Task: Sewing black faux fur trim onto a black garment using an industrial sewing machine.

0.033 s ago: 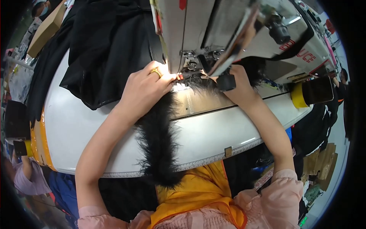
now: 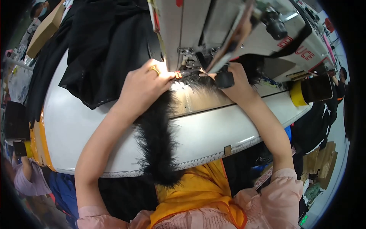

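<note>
My left hand, with a gold ring, has its fingers bent and closed on black feathery trim at the lit stitching area of a sewing machine. The trim hangs down from there across the table's front edge. My right hand is right of the needle area, partly behind a dark block on the machine; its fingertips are hidden. A pale metal plate lies between my hands. Black fabric lies heaped just left of my left hand.
The white table has a measuring tape along its front edge. A cardboard box is at upper left. Yellow-based dark holders stand at right and left. Co-workers show at both rims. Dark garments hang at right.
The whole view sits very slightly higher in the picture now. Both hands and the trim look the same relative to the machine.
</note>
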The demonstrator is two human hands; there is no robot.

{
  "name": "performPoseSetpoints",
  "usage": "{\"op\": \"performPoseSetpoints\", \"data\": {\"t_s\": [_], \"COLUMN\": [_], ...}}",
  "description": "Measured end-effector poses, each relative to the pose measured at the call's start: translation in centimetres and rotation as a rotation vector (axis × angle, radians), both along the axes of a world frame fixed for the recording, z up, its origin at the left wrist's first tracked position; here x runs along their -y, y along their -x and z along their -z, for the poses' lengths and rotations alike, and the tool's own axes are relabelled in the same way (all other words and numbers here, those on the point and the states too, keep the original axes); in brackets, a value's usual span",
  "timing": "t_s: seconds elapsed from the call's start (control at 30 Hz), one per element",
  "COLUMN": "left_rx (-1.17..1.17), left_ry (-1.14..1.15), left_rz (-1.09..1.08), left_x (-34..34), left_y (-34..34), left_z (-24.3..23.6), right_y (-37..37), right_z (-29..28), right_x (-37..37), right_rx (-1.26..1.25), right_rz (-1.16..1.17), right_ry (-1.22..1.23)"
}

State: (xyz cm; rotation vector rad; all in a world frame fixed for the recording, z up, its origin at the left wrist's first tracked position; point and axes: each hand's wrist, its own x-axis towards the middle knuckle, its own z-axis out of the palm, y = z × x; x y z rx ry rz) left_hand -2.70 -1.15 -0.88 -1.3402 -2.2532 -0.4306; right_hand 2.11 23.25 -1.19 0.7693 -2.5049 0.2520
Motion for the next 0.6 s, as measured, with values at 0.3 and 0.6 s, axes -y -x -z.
{"op": "performPoseSetpoints", "data": {"t_s": [0.3,0.6], "left_rx": [0.129,0.103], "left_ry": [-0.1,-0.116], "left_rz": [-0.078,-0.099], "left_x": [0.4,1.6], "left_y": [0.0,-1.7], "left_z": [-0.8,-0.8], "right_y": [1.1,1.3], "right_z": [1.5,1.5], "right_x": [-0.1,-0.5], "right_rx": [-0.082,-0.1], "right_rz": [0.152,0.053], "right_ry": [-0.158,-0.138]}}
